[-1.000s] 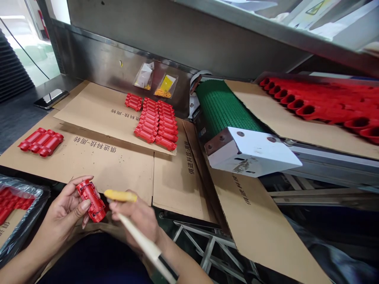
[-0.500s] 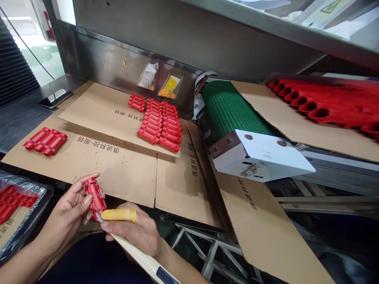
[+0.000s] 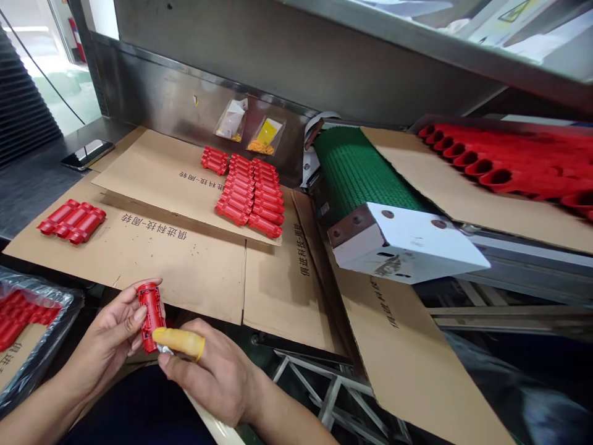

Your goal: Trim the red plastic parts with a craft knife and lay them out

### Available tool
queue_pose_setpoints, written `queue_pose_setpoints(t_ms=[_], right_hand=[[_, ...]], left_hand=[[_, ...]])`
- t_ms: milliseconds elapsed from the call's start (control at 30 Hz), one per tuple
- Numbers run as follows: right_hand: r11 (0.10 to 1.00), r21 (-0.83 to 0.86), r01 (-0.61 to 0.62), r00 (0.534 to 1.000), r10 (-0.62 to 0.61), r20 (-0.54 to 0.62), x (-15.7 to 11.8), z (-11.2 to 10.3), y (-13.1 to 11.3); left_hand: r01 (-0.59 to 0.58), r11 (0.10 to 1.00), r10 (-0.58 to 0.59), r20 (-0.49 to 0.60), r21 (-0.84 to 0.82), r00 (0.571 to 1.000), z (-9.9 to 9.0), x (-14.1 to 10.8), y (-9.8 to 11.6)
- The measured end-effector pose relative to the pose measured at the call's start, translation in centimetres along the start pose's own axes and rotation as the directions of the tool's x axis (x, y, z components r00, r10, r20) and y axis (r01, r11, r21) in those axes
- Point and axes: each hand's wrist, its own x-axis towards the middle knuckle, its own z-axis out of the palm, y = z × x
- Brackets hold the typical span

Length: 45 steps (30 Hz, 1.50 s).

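Observation:
Fingers and thumb of my left hand [image 3: 107, 330] are closed round a red ribbed plastic tube [image 3: 151, 312], tilted near upright above my lap. My right hand [image 3: 217, 371], with a yellow finger cot [image 3: 178, 342] on its index finger, grips a knife with a long cream handle [image 3: 210, 417]. The knife's metal tip is at the tube's lower end, partly covered by the fingers; I cannot tell whether it touches. Beyond my hands, three similar red tubes [image 3: 71, 221] lie at the left of the cardboard, and several more red tubes [image 3: 252, 191] lie in rows farther back.
Cardboard sheets [image 3: 199, 278] cover the bench. To the right stands a green conveyor belt [image 3: 365, 173] with a white end cover [image 3: 407, 241]. Red hollow parts [image 3: 519, 161] lie beyond it. A plastic-lined box [image 3: 69, 315] holds red parts at left. A phone [image 3: 87, 154] rests behind.
The red tube has turned more upright in my left hand. My right hand and the knife have shifted slightly down, and the handle points more steeply downward.

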Motion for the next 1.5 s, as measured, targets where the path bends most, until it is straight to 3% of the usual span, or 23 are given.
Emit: queue_pose_setpoints(t_ms=[100, 167, 267, 333, 533, 700, 833, 1033, 1133, 1200, 1333, 1500], right_hand=[[0.981, 0.066, -0.181, 0.951, 0.191, -0.243, -0.6, -0.3, -0.1], [0.952, 0.182, -0.247, 0.918, 0.290, -0.270, -0.7, -0.6, -0.4], [0.929, 0.305, -0.208, 0.958, 0.256, -0.126, -0.2, -0.5, -1.0], [0.950, 0.271, -0.155, 0.981, 0.182, -0.074, 0.1, -0.2, -1.2], [0.974, 0.214, -0.080, 0.996, 0.087, -0.023, 0.4, 0.5, -0.8], [0.975, 0.219, -0.031, 0.999, 0.034, -0.010, 0.2, 0.8, -0.3], [0.926, 0.336, -0.174, 0.985, 0.155, 0.083, 0.0, 0.9, 0.2], [0.848, 0.370, -0.379, 0.916, 0.287, 0.279, 0.6, -0.1, -1.1], [0.860, 0.404, -0.311, 0.947, 0.242, 0.213, 0.5, -0.5, -2.0], [0.894, 0.375, -0.245, 0.969, 0.239, 0.064, 0.2, -0.6, -2.1], [0.911, 0.185, -0.369, 0.883, 0.406, -0.236, -0.2, 0.0, -1.3], [0.942, 0.121, -0.313, 0.900, 0.335, -0.278, -0.4, 1.3, -0.8]], left_hand=[[0.028, 0.998, -0.027, 0.016, -0.054, 1.000, 0.1, -0.3, 0.5], [0.031, 0.997, -0.028, 0.039, -0.069, 0.999, 0.2, -0.4, 0.8], [0.030, 0.997, -0.026, 0.062, -0.065, 0.998, 0.4, -0.3, 0.8], [0.018, 0.999, -0.015, 0.070, -0.041, 0.997, 0.6, -0.2, 0.7], [0.071, 0.994, -0.067, 0.046, -0.088, 0.997, 0.6, -0.2, 0.5], [0.164, 0.976, -0.148, 0.113, -0.146, 0.983, 0.0, 0.1, -0.2], [0.175, 0.976, -0.159, 0.125, -0.131, 0.979, 0.1, 0.1, -0.2], [0.212, 0.973, -0.201, 0.119, -0.091, 0.972, 0.1, -0.1, 0.0], [0.181, 0.979, -0.169, 0.112, -0.098, 0.979, 0.0, -0.2, -0.2], [0.101, 0.993, -0.094, 0.106, -0.067, 0.990, 0.1, -0.3, -0.3], [-0.046, 0.996, 0.037, 0.106, 0.081, 0.994, 0.5, -0.6, -0.3], [-0.095, 0.976, 0.092, 0.027, 0.196, 0.995, 1.1, -1.0, -0.4]])
